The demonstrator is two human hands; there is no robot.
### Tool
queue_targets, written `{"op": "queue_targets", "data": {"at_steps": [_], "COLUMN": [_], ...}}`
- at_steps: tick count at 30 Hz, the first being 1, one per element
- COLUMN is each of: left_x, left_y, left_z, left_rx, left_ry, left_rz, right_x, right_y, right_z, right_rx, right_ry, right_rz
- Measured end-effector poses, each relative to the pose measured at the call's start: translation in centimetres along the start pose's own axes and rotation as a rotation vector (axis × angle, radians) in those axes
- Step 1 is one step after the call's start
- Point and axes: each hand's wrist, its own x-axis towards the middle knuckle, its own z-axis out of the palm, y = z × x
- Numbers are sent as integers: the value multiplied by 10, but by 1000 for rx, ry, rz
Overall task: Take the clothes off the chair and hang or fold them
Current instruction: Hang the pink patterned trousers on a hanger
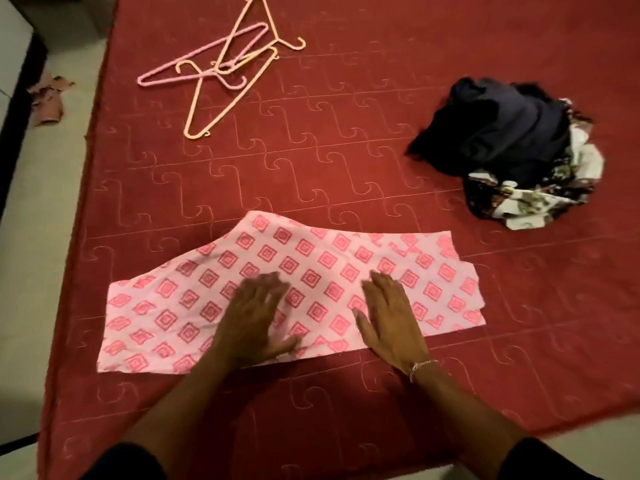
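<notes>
A pink garment point(194, 306) with a red diamond print lies flat and folded on the red quilted bed point(346, 161), near its front edge. My left hand point(258, 317) presses flat on the middle of the garment with fingers straight. My right hand point(389, 317) lies flat on the cloth just to the right, fingers spread. A heap of dark blue and floral clothes point(509, 147) sits at the right of the bed.
Several plastic hangers point(221, 64), pink and cream, lie tangled at the back left of the bed. Off the bed's left edge is pale floor with a crumpled brownish cloth point(48, 98) and a dark furniture edge point(20, 109).
</notes>
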Motion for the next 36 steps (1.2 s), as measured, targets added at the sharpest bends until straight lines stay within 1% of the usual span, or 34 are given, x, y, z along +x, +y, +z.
{"op": "queue_targets", "data": {"at_steps": [2, 4, 10, 13, 17, 20, 24, 27, 31, 34, 36], "left_x": [16, 30, 44, 46, 50, 50, 46, 42, 34, 30, 29], "left_y": [34, 59, 93, 105, 118, 127, 133, 137, 133, 130, 130], "left_z": [4, 9, 9, 3, 4, 7, 9, 5, 7, 13, 14], "left_rx": [-54, -45, 38, 60, 115, 132, 69, 45, 91, 161, 183], "left_ry": [6, 10, -52, -62, -44, -22, 30, 97, 161, 164, 124], "left_rz": [125, 190, 161, 169, 172, 172, 168, 180, 212, 230, 252], "right_x": [-19, -34, -48, -55, -59, -61, -57, -54, -73, -96, -104], "right_y": [24, 46, 88, 97, 107, 117, 128, 132, 130, 134, 140], "right_z": [-13, -24, -40, -46, -54, -62, -70, -75, -81, -75, -67], "right_rx": [2, -31, -231, -355, -425, -443, -455, -395, -360, -356, -368], "right_ry": [37, 55, 94, 107, 95, 70, 87, 123, 228, 232, 203], "right_rz": [-72, -126, -208, -156, -62, -14, 33, 4, -42, -69, -84]}}
